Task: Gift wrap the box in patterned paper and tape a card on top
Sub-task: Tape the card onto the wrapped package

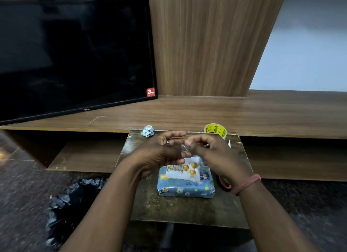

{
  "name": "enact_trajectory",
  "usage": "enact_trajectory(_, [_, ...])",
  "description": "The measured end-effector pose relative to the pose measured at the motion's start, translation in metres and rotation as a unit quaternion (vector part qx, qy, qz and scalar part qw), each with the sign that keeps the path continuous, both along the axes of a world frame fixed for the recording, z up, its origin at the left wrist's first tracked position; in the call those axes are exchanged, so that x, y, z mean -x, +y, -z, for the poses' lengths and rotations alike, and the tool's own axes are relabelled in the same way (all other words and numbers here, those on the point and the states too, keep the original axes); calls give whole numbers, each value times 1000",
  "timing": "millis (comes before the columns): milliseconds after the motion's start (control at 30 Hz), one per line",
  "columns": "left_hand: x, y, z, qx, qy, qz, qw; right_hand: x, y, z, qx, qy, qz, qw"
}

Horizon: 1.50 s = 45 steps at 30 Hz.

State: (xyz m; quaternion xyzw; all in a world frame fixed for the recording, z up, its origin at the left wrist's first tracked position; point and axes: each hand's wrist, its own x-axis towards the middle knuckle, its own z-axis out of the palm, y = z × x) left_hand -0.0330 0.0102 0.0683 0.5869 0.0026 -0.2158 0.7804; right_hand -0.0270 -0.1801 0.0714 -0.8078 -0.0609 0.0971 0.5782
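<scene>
Holding a short strip of clear tape [183, 148] between my two hands above the small dark table [187, 210], I judge the task close to its end. My left hand [163, 150] pinches one end of the strip between thumb and curled fingers, and my right hand [212, 152] appears to pinch the other end in the same way, though the tape is nearly transparent and its outline is hard to trace. Directly below the hands, near the middle of the table and toward its right edge, lies the box [186, 188], already fully covered in blue patterned paper. A white birthday card [185, 172] printed with gold balloons rests flat on top of the box; whether any tape already fixes it there I cannot tell, since my hands cover its far edge. What remains, in my estimate, is to press this strip across an edge of the card, and perhaps to add more. At the table's far right corner stands a yellow tape roll [216, 130], partly hidden behind my right hand; at the far left corner lies a crumpled paper scrap [148, 131]. A red-and-black object [225, 184] beside the box at the right edge is mostly hidden by my right wrist and I cannot identify it. A black plastic bag [75, 201] lies on the floor left of the table.
</scene>
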Motion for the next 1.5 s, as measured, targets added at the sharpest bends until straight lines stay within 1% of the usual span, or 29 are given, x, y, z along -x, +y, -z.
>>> enact_trajectory(67, [-1,3,0,-17,-13,7,1000,0,4,4,-33,57,-46,997])
enact_trajectory(133, [-1,8,1,-29,-25,25,999,-2,5,8,-100,90,-76,988])
enact_trajectory(200, [-2,12,2,-30,-24,33,999,-4,4,8,-159,111,-97,976])
enact_trajectory(267, [-4,16,3,-31,-23,26,999,-8,5,9,-175,110,-109,972])
enact_trajectory(367, [-5,23,3,-41,-25,32,998,-11,7,13,-142,91,-108,980])
enact_trajectory(467, [-5,27,5,-57,-19,33,998,-12,16,16,-118,91,-118,982])
enact_trajectory(600, [-6,37,7,-72,17,-5,997,-19,34,13,-17,27,-115,993])
enact_trajectory(667, [-9,39,5,-50,59,-71,994,-28,50,13,37,0,-95,995])
enact_trajectory(733, [-13,43,4,-37,108,-167,979,-44,76,18,34,2,-74,997])
enact_trajectory(800, [-17,51,6,-36,145,-265,953,-65,103,31,34,13,-46,998])
enact_trajectory(867, [-20,63,10,-77,164,-356,917,-88,121,44,65,19,-9,998])
enact_trajectory(933, [-20,72,12,-99,170,-416,888,-106,131,54,119,30,-9,992])
enact_trajectory(967, [-21,74,13,-97,174,-428,882,-113,133,58,148,45,-20,988])
enact_trajectory(1033, [-25,73,14,-76,176,-413,890,-122,140,65,204,69,-40,976])
enact_trajectory(1100, [-29,68,17,-59,182,-384,903,-130,146,65,261,55,-46,963])
enact_trajectory(1167, [-31,62,18,-51,186,-365,911,-134,151,56,329,39,-59,942])
enact_trajectory(1233, [-32,58,18,-54,184,-354,915,-136,152,49,365,36,-61,928])
enact_trajectory(1333, [-31,54,16,-55,181,-336,923,-139,142,52,379,40,-33,924])
enact_trajectory(1433, [-30,50,15,-55,179,-327,926,-134,127,60,352,44,-2,935])
enact_trajectory(1500, [-30,49,16,-63,171,-322,929,-135,116,63,320,11,26,947])
